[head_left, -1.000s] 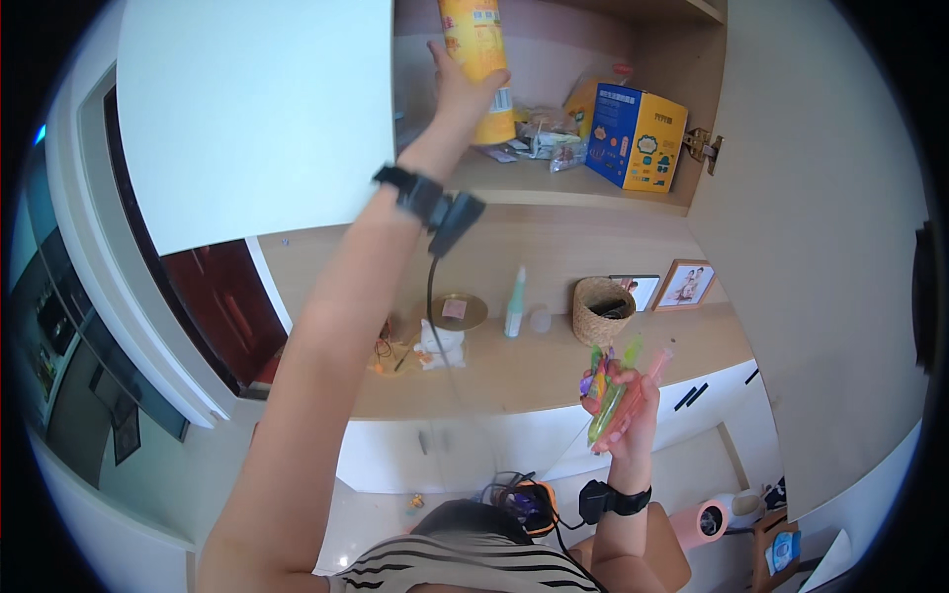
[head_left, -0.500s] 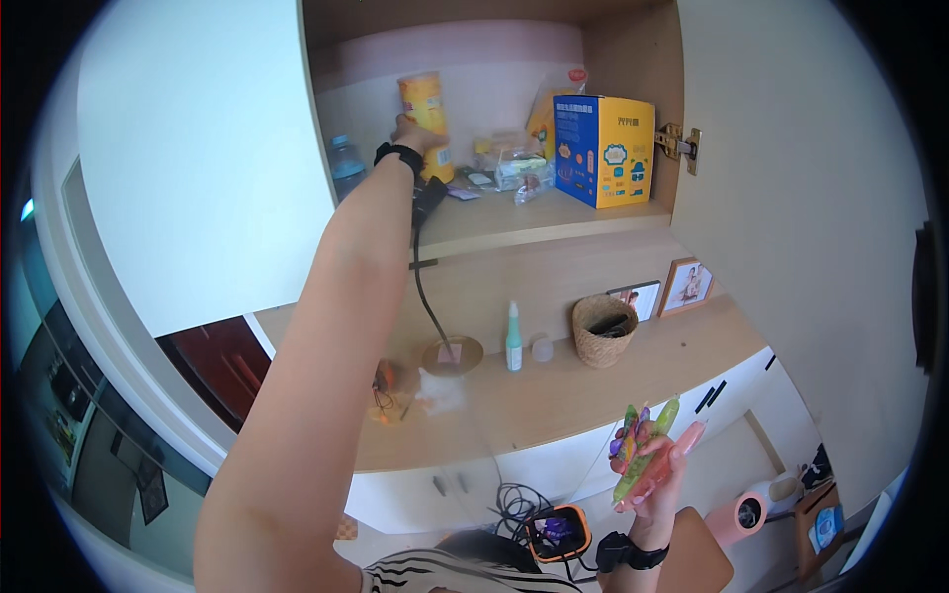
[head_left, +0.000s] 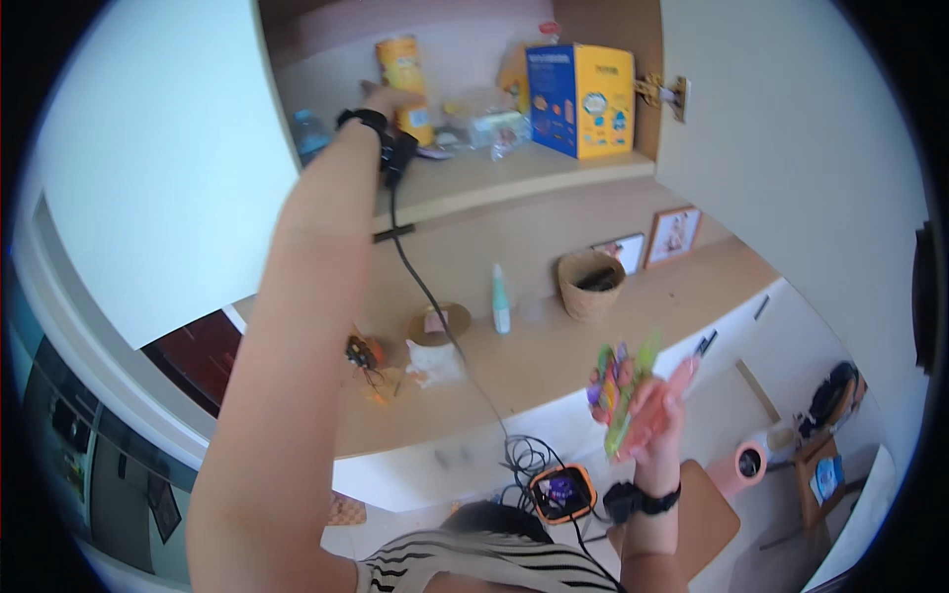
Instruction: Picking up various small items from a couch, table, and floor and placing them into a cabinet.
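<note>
1. Cabinet shelf (head_left: 524, 170): yellow canister (head_left: 400, 64) stands here — best keep its base level.
2. Left hand (head_left: 388, 99): against the canister, cannot tell how tightly; steady it gently.
3. Right hand (head_left: 654, 420): curled around bright, slim packets (head_left: 618, 395) — avoid squeezing.

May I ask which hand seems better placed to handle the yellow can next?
Probably the left hand: it is at the can on the shelf, while the right hand is lower and holding colourful items.

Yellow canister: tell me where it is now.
In the head view, the canister is on the shelf, upper left of centre, at the left hand and left of the blue-and-yellow box.
</note>
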`<move>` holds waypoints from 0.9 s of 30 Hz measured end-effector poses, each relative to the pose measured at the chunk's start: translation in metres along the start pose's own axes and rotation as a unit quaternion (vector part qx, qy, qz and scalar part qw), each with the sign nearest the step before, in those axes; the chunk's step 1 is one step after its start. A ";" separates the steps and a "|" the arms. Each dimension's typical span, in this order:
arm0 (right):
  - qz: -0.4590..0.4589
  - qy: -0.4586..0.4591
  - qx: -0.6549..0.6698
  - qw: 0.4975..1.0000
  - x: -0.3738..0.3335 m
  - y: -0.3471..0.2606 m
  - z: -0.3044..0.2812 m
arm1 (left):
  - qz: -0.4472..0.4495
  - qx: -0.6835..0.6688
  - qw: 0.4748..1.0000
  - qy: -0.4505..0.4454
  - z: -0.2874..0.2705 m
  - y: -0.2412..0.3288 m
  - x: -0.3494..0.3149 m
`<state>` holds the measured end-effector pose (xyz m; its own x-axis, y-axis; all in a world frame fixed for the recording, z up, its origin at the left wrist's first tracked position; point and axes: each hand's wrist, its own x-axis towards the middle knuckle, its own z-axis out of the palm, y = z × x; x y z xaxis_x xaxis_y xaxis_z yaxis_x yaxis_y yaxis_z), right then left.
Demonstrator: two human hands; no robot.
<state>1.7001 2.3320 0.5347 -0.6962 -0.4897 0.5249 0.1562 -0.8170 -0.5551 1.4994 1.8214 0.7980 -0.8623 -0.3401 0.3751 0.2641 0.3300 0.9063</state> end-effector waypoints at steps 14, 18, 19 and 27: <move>-0.027 -0.192 -0.015 0.981 0.119 -0.017 0.071 | 0.240 0.017 0.969 -0.064 0.151 0.070 -0.340; -0.077 -0.136 -0.178 0.971 0.166 -0.030 0.133 | 0.335 0.236 0.907 0.101 0.109 0.044 -0.377; -0.125 -0.102 -0.252 0.954 0.182 -0.033 0.144 | 0.346 0.266 0.893 0.111 0.102 0.034 -0.377; 0.179 -0.400 -0.601 0.668 0.352 0.016 0.179 | 0.242 0.251 0.937 0.032 0.067 -0.010 -0.426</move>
<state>1.5829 2.0920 0.8257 -0.0935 -0.9872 0.1289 -0.7979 -0.0032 -0.6028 1.8351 2.0215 0.6165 -0.6618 -0.0902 0.7443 0.3668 0.8268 0.4264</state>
